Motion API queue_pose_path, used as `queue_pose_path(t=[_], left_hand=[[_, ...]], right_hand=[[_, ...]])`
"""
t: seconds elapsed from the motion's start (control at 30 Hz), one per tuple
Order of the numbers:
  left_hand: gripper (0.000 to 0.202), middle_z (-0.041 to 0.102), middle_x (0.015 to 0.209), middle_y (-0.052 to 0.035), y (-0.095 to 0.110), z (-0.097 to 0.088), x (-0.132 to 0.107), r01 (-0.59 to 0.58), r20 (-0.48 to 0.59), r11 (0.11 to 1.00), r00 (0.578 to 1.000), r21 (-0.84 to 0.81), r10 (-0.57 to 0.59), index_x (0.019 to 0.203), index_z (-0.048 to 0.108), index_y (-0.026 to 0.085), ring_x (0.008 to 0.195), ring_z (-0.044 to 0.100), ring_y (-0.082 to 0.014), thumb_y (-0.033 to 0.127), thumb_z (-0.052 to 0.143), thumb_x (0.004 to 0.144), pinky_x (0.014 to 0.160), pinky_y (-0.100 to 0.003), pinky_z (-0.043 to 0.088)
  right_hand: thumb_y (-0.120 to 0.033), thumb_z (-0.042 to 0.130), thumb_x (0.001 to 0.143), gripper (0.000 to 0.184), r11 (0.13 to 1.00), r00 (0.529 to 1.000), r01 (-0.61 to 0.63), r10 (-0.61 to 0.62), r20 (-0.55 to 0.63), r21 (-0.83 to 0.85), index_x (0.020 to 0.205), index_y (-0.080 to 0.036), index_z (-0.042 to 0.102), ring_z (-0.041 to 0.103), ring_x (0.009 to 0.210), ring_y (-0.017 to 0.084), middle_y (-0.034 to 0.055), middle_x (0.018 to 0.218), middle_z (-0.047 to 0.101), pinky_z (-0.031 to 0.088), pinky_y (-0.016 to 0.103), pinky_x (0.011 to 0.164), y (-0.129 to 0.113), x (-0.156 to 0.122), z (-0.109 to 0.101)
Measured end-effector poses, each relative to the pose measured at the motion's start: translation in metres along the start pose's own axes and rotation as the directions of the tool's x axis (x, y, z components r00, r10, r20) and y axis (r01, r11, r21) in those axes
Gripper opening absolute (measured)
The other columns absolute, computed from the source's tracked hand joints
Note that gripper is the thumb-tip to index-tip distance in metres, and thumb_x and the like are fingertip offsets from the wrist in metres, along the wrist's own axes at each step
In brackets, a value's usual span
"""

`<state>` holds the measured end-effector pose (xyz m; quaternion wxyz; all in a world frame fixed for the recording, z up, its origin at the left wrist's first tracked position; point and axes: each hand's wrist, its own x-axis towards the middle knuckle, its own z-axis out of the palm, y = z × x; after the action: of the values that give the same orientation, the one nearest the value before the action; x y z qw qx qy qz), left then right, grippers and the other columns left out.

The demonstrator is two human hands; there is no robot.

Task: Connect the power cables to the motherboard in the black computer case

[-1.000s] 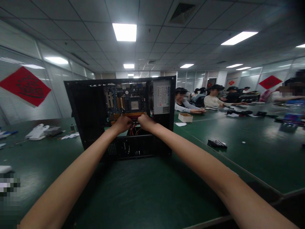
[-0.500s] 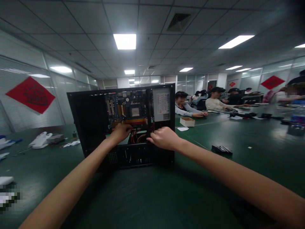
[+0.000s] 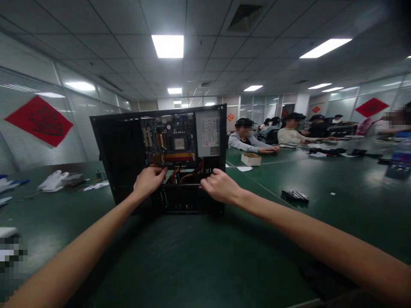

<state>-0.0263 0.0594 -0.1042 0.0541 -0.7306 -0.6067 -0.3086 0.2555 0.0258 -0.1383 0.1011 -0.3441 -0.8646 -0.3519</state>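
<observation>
A black computer case (image 3: 118, 154) stands upright on the green table, its open side facing me. Inside are a motherboard (image 3: 170, 137), a silver power supply (image 3: 207, 134) and bundled cables (image 3: 184, 175) below it. My left hand (image 3: 149, 182) is closed on the case's lower crossbar, thumb on the inner side. On the bar's right part, near the case's right edge, my right hand (image 3: 221, 186) is closed with its fingers curled. The fingertips of both hands are partly hidden.
On the green table (image 3: 192, 256), a small white box (image 3: 251, 159) and a dark metal part (image 3: 294, 196) lie to the right. White plastic bags (image 3: 54, 181) and a grey box (image 3: 73, 179) sit at left. Several people work along the table's far right side.
The case has shifted slightly left and away from me, both hands on it. My left hand has moved left and down from beside the motherboard's lower edge onto the crossbar.
</observation>
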Motion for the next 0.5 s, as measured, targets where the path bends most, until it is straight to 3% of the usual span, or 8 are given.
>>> queue_pose_path(t=[0.23, 0.33, 0.5], left_hand=[[0.058, 0.073, 0.074, -0.0076, -0.054, 0.009, 0.037, 0.119, -0.033, 0.993, 0.992, -0.001, -0.119, 0.075, 0.074, 0.019, 0.068, 0.066, -0.0234, 0.064, 0.041, 0.09, 0.053, -0.028, 0.032], [0.058, 0.072, 0.073, -0.0097, -0.072, 0.008, 0.046, 0.078, -0.06, 0.997, 0.995, -0.026, -0.079, 0.077, 0.074, 0.015, 0.071, 0.066, -0.0251, 0.062, 0.04, 0.088, 0.056, -0.029, 0.036], [0.048, 0.075, 0.098, -0.0136, -0.071, -0.006, 0.054, 0.004, -0.039, 0.999, 0.999, -0.032, -0.006, 0.098, 0.071, 0.012, 0.088, 0.068, -0.0271, 0.052, 0.048, 0.086, 0.07, -0.029, 0.045]], right_hand=[[-0.006, 0.038, 0.097, 0.032, 0.999, 0.999, 0.008, -0.01, -0.035, -0.05, 0.091, -0.007, 0.069, 0.067, 0.067, 0.021, 0.0144, 0.078, 0.072, 0.045, 0.039, 0.087, -0.046, 0.043, -0.017], [-0.002, 0.042, 0.093, 0.03, 0.996, 0.999, 0.025, -0.029, -0.043, -0.083, 0.089, -0.006, 0.072, 0.067, 0.069, 0.021, 0.0149, 0.079, 0.072, 0.05, 0.041, 0.087, -0.07, 0.062, -0.028], [-0.006, 0.045, 0.094, 0.03, 0.993, 0.999, 0.039, -0.042, -0.019, -0.108, 0.093, -0.007, 0.075, 0.07, 0.077, 0.023, 0.0165, 0.087, 0.074, 0.055, 0.044, 0.085, -0.117, 0.096, -0.04]])
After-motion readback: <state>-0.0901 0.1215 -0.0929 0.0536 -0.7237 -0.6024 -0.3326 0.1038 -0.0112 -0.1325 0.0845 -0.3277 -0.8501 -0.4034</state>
